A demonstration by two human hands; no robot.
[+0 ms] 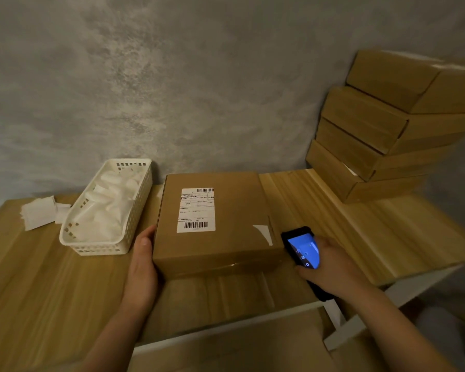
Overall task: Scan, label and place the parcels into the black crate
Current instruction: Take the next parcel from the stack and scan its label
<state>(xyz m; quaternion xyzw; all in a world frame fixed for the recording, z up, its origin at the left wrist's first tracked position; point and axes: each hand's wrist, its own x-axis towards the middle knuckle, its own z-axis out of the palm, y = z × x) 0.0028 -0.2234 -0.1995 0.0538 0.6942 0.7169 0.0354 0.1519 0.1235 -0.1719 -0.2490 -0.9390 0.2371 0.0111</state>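
A brown cardboard parcel [226,218] lies flat on the wooden table [51,277], with a white shipping label [196,209] and barcodes on its top. My left hand [142,269] grips the parcel's left front corner, thumb against its side. My right hand [333,267] holds a black handheld scanner [302,249] with a lit blue screen, just right of the parcel's front right corner. No black crate is in view.
A white perforated basket [124,237] with white sheets inside stands left of the parcel. Loose white papers [39,212] lie at the far left. Several brown boxes [387,130] are stacked at the back right against the grey wall.
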